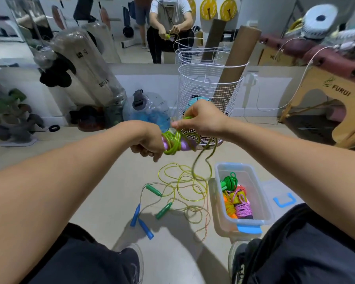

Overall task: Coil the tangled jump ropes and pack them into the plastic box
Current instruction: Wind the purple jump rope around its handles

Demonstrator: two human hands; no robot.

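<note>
The left hand (147, 143) grips the purple plastic handles (183, 145); the right hand (201, 119) pinches the translucent lime-green cord (172, 143) above them. Best keep each wrap snug; feed slack evenly.

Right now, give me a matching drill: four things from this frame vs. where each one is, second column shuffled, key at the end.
Things:
1. lime rope
2. blue handles
3. pink coiled rope
4. cardboard tube

Places:
A. standing in the wire basket
B. inside the plastic box
C. wound round the purple handles in the left hand
D. lying on the floor

Pairs: 1-C, 2-D, 3-B, 4-A
</note>
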